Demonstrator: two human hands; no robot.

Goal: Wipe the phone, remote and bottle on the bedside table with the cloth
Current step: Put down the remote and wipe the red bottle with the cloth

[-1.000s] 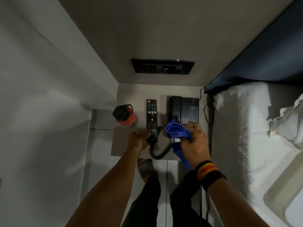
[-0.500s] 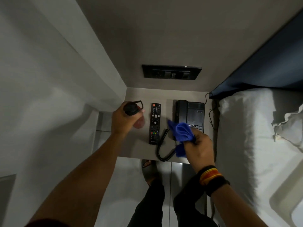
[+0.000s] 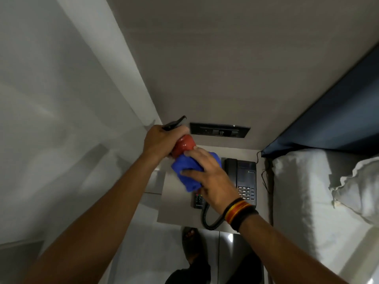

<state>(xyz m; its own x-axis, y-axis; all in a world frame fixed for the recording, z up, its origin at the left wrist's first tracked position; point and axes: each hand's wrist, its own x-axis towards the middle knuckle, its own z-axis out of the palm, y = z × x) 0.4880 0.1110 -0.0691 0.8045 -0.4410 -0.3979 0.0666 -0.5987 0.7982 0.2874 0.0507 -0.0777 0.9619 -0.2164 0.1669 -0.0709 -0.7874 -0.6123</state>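
Two bare hands work above the bedside table: the left hand grips the red bottle near its dark cap, lifted clear, while the right hand presses the blue cloth around its lower body. Apparently still flat on the table, the remote lies mostly hidden beside the black phone.

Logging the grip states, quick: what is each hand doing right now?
Left hand: closed around the top of the red bottle, lifted off the table.
Right hand: pressing the blue cloth against the bottle, fingers wrapped over it.
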